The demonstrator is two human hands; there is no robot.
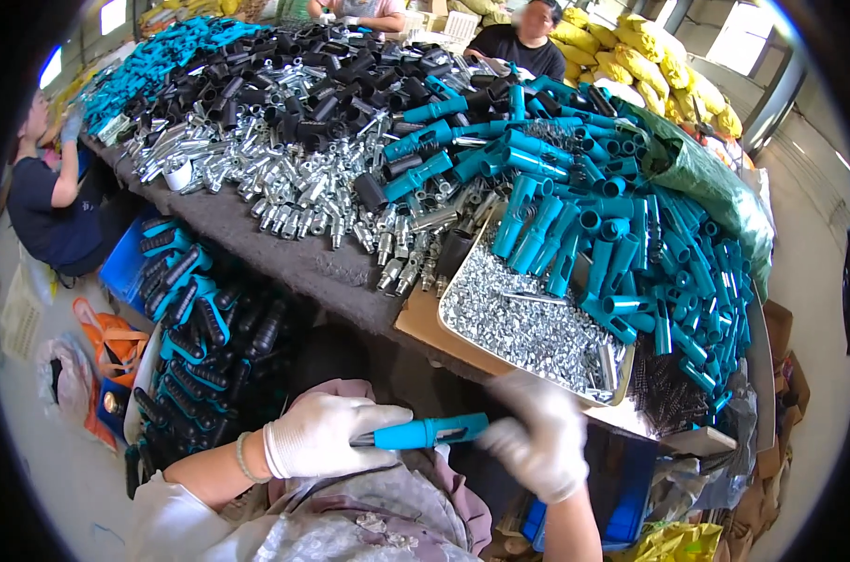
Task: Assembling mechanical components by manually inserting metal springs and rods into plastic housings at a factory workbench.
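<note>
My left hand (326,436), in a white knitted glove, is closed around one end of a teal plastic tube-shaped handle (429,433). The handle lies level in front of my lap, with a slot toward its right end. A thin metal piece shows between my left fingers at its left end. My right hand (540,438), gloved too, is smeared by motion beside the handle's right end; its fingers and anything in them cannot be made out. Just beyond it stands a cream tray (623,386) full of small silvery metal pieces (528,314).
Teal handles (621,234) are heaped on the right of the table (256,225). Metal fittings (294,178) and black sleeves (331,94) pile up behind. Black-and-teal handles (195,375) fill the lower left. Dark springs (668,389) lie right of the tray. Other people (59,197) sit around the table.
</note>
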